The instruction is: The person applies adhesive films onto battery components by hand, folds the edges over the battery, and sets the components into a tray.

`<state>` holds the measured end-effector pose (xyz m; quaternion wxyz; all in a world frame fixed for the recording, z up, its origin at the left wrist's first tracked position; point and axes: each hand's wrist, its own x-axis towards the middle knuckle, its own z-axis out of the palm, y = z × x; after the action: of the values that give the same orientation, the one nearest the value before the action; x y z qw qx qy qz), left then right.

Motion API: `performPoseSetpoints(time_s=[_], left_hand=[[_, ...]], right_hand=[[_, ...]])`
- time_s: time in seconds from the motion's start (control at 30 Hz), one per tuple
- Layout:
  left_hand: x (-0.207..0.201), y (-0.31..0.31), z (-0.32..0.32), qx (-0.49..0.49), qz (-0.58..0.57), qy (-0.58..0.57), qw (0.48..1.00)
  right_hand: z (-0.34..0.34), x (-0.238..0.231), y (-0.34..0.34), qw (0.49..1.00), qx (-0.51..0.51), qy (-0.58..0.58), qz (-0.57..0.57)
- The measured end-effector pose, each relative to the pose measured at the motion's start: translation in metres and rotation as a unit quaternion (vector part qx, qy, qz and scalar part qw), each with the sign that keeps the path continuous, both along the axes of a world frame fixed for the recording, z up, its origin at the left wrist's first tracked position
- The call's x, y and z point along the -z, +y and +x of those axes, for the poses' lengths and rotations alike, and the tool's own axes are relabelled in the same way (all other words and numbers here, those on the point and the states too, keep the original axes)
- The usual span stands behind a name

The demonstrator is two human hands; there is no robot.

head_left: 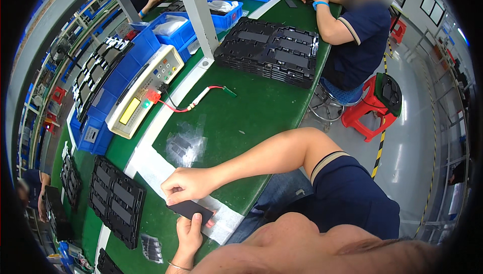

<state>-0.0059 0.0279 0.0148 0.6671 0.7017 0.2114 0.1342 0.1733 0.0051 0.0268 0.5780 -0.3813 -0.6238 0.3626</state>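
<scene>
A flat black rectangular piece, much like a thin battery cell [192,209], is held over a white cloth [224,223] on the green table. My left hand [189,234], with a bangle at the wrist, grips it from below, thumb on its top face and fingertips showing past its far edge. My right hand [188,186] is closed at its upper left corner, fingers curled and pressed together. Whether those fingers pinch the piece itself or a thin film on it, I cannot make out. Beside the cloth lies a pile of clear plastic film strips [185,143].
Black trays [116,198] with flat dark pieces lie left; a tall tray stack [269,50] stands farther back. A beige tester [146,90] with red and black leads sits by blue bins [173,30]. A post [196,12] rises nearby. A co-worker [357,32] sits at the right edge.
</scene>
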Motion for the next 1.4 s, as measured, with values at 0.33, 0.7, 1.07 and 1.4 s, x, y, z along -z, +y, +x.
performPoseSetpoints(time_s=[0.33, 0.7, 1.07, 1.4], left_hand=[[0.0, 0.0, 0.0, 0.004, -0.007, 0.008, 1.0], [0.0, 0.001, -0.001, 0.018, 0.004, 0.028, 0.999], [-0.008, 0.005, 0.001, 0.044, 0.026, 0.035, 0.998], [-0.002, 0.004, 0.001, 0.026, 0.006, 0.018, 0.999]], right_hand=[[-0.001, 0.003, 0.001, 1.0, 0.009, 0.016, -0.015], [0.0, 0.003, 0.001, 1.0, 0.012, 0.003, 0.001], [0.001, 0.0, -0.001, 1.0, 0.003, -0.003, 0.009], [0.0, 0.002, -0.001, 1.0, -0.005, 0.005, -0.008]])
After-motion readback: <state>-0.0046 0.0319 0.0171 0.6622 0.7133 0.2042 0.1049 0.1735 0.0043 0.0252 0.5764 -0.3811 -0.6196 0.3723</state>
